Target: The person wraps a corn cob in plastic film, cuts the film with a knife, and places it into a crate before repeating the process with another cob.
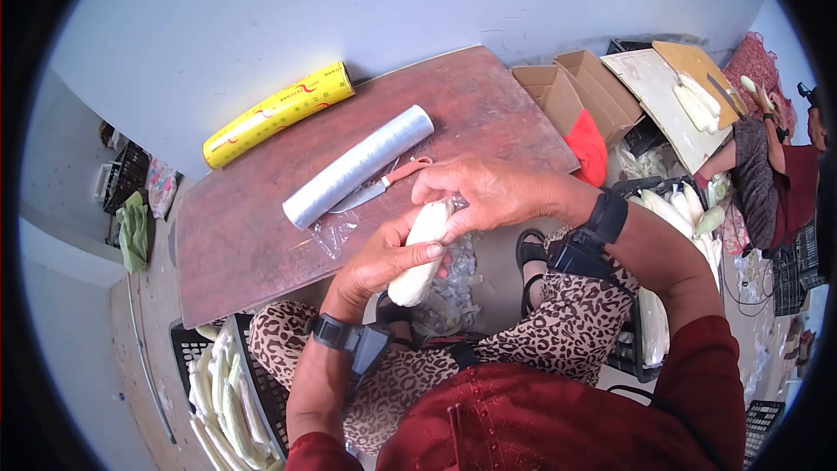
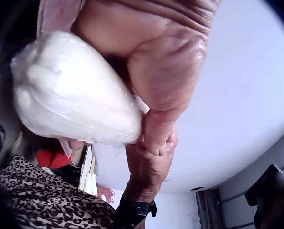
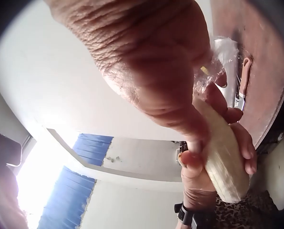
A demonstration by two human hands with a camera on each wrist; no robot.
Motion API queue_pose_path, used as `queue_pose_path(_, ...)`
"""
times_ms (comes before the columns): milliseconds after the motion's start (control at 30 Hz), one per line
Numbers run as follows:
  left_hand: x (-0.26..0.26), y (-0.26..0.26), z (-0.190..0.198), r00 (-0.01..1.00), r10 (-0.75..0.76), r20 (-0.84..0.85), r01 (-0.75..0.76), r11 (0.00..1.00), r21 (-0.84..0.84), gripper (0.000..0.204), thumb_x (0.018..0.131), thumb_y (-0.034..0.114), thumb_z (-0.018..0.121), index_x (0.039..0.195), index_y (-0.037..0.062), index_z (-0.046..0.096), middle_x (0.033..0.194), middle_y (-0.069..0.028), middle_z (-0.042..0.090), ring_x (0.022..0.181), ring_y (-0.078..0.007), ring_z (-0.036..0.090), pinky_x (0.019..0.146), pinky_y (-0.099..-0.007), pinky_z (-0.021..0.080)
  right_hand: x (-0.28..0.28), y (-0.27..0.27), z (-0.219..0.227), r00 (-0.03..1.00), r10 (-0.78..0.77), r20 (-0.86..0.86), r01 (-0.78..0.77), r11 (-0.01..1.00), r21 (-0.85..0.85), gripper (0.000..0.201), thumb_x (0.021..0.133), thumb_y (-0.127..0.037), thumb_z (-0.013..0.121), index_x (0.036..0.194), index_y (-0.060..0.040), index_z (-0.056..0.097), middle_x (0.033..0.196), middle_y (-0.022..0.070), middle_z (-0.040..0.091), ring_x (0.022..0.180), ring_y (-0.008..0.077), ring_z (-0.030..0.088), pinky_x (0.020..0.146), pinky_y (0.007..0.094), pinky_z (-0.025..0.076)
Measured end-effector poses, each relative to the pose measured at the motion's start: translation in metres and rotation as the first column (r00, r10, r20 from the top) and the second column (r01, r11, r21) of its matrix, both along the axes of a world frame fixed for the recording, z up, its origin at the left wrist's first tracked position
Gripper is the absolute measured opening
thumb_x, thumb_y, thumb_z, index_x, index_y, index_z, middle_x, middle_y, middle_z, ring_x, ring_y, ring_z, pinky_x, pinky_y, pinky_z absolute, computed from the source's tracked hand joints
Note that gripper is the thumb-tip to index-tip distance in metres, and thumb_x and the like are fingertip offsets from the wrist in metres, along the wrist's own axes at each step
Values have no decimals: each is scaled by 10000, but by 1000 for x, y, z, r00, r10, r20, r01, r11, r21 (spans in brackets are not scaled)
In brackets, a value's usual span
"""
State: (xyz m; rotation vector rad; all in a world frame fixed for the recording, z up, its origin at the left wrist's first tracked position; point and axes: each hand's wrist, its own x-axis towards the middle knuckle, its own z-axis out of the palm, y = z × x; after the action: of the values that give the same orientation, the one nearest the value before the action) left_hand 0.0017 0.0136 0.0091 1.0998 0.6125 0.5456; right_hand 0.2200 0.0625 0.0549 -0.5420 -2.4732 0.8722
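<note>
A pale, elongated vegetable [image 1: 422, 255] in clear film is held over the lap, near the table's front edge. My left hand [image 1: 381, 262] grips its side, thumb across it. My right hand [image 1: 479, 192] pinches its upper end, where loose film [image 3: 217, 62] bunches beside the fingers. In the left wrist view the wrapped vegetable [image 2: 75, 90] shows glossy film over its wide end. In the right wrist view the left hand's fingers curl round the vegetable [image 3: 225, 162]. Behind the hands, on the table, lie a clear film roll [image 1: 357, 166] and an orange-handled knife [image 1: 406, 171].
A yellow roll [image 1: 279, 113] lies at the back of the reddish table [image 1: 227, 244]. Crates of pale vegetables [image 1: 228, 401] stand at both sides. At the right are cardboard boxes [image 1: 558, 92], a red cloth [image 1: 588, 150], a board with vegetables and another person [image 1: 789, 183].
</note>
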Motion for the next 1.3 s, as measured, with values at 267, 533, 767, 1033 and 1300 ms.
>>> queue_pose_path(267, -3, -1, 2, 998, 63, 21, -61, 996, -66, 460, 893, 242, 685, 1269, 65, 487, 966, -61, 609, 859, -166, 634, 764, -319, 560, 21, 13, 11, 984, -158, 78, 174, 939, -296, 187, 806, -82, 674, 964, 1, 618, 812, 56, 628, 764, 127, 582, 684, 301, 470)
queue_pose_path(533, 0, 1, -5, 999, 36, -34, -37, 999, -30, 512, 884, 248, 694, 1299, 45, 474, 936, -94, 621, 834, -192, 645, 751, -344, 578, 24, 9, 21, 958, -241, 156, 275, 926, -259, 108, 840, -65, 634, 921, -3, 600, 701, 19, 586, 586, 78, 533, 522, 262, 414)
queue_pose_path(767, 5, -3, 4, 991, 13, -135, -16, 1000, -19, 477, 896, 201, 683, 1302, 59, 475, 922, -39, 588, 834, -146, 621, 735, -321, 572, 24, 10, 27, 909, -281, 307, 380, 861, -338, 129, 834, -73, 657, 919, -11, 583, 681, 5, 579, 610, 70, 524, 527, 266, 404)
queue_pose_path(1033, 1, 0, -5, 979, 19, -201, 14, 987, 158, 498, 949, 343, 607, 1328, 50, 470, 972, -15, 598, 862, -101, 590, 745, -239, 494, 24, 20, 16, 921, -300, 247, 386, 783, -487, 133, 875, -109, 615, 964, -14, 586, 774, 20, 589, 685, 84, 559, 590, 250, 451)
queue_pose_path(1300, 1, 2, -1, 988, 28, -153, -19, 998, 63, 464, 916, 299, 648, 1272, 43, 496, 1021, -2, 601, 918, -88, 564, 830, -242, 465, 25, 23, 17, 908, -389, 155, 396, 679, -618, 188, 887, -90, 575, 1054, -7, 553, 815, 36, 579, 668, 66, 516, 568, 212, 413)
